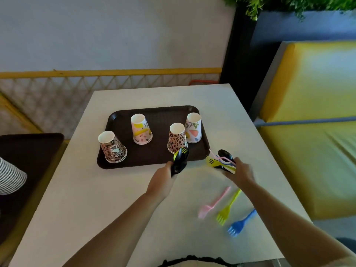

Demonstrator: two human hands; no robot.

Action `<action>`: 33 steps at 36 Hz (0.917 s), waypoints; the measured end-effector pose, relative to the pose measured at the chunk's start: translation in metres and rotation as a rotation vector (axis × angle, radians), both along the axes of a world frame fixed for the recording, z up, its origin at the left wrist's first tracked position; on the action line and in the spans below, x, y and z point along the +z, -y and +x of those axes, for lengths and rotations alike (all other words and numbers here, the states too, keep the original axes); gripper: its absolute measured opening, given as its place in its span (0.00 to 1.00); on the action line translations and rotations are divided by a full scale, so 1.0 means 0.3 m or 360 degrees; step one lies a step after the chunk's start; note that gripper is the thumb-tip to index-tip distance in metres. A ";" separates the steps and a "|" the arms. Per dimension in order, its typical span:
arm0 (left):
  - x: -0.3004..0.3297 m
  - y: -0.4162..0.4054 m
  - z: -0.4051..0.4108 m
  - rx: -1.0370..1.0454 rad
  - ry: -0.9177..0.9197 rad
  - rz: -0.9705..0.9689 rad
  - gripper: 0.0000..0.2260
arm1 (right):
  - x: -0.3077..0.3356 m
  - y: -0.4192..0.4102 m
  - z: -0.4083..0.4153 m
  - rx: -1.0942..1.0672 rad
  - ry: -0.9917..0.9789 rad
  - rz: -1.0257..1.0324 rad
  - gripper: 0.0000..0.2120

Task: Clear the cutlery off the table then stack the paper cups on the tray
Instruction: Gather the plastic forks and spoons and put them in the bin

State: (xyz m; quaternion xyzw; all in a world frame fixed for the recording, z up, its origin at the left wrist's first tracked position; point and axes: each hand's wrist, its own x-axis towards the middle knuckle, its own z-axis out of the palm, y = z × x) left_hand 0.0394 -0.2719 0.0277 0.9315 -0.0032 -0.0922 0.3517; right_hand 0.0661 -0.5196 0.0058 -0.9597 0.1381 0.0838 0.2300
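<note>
Yellow bench seat (312, 132) right of the table, striped cup stack (9, 178) far left, greenery (279, 4) above.

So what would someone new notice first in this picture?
Probably the two hands mid-table, left hand and right hand, each gripping a bunch of plastic cutlery. Next, four patterned paper cups upside down on the brown tray, then the pink spoon, yellow fork and blue fork lying near the table's right edge.

Tray (123, 120) dark brown; bench (92, 199) off-white. Cups: two leopard-print (113, 148), two pastel. Loose cutlery: pink spoon (212, 204), yellow fork (227, 209), blue fork (240, 223).
</note>
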 end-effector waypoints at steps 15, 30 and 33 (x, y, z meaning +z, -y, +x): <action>-0.037 0.124 -0.184 0.0520 -0.0090 -0.0051 0.11 | -0.045 0.052 0.052 0.0664 -0.0234 -0.0322 0.17; -0.039 0.080 -0.243 0.0591 -0.0131 -0.0030 0.10 | -0.015 0.039 0.032 0.0911 -0.0209 -0.0026 0.09; -0.046 0.089 -0.262 0.0580 -0.0163 -0.0012 0.09 | 0.002 0.033 0.020 0.0976 -0.0177 -0.0057 0.10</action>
